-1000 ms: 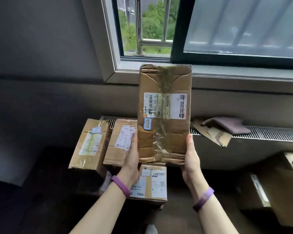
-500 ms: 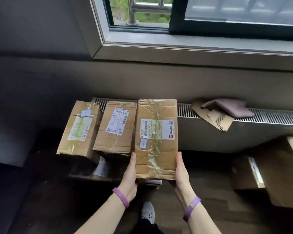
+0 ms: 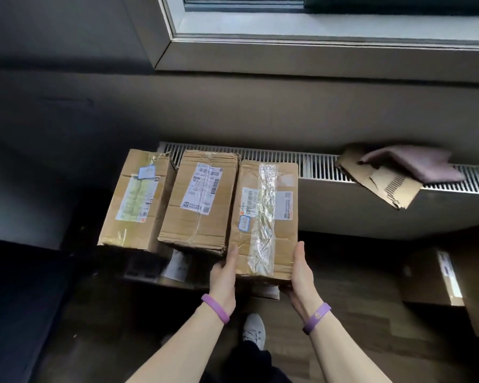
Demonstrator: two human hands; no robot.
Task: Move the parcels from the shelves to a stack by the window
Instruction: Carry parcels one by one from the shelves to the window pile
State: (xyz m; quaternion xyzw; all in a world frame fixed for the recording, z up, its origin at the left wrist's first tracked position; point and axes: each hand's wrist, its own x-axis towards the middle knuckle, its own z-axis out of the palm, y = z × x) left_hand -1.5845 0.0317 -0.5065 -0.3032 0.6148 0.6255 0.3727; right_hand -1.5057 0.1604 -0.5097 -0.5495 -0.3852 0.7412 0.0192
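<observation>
The long brown cardboard parcel with a shiny clear tape strip (image 3: pixel 266 217) lies flat at the right end of a row of three, below the grey window sill (image 3: pixel 315 45). Its far end is at the white ribbed radiator (image 3: pixel 318 165), and its left side is just beside, maybe touching, the middle brown cardboard parcel (image 3: pixel 202 200). A third brown parcel with a greenish label (image 3: pixel 138 197) is at the far left. The left hand (image 3: pixel 224 275) holds the near left corner and the right hand (image 3: pixel 302 275) the near right corner. Each thumb lies straight along a side wall, and the other fingers go under the bottom, where I cannot see how much they curl. Something with a white label shows under the near edge, so I judge that the parcel sits on a lower layer, but I cannot tell if its whole weight is down. The box seems light to medium, since both hands hold it at one end only. The cardboard is creased and dented, stiff but not strong, and squeezing the walls can bend them. The tape looks smooth and probably slippery, so the bare cardboard at the corners and bottom is the better place to hold. On the radiator, to the right, rest a torn piece of cardboard (image 3: pixel 385 189) and a folded mauve cloth (image 3: pixel 415 164).
</observation>
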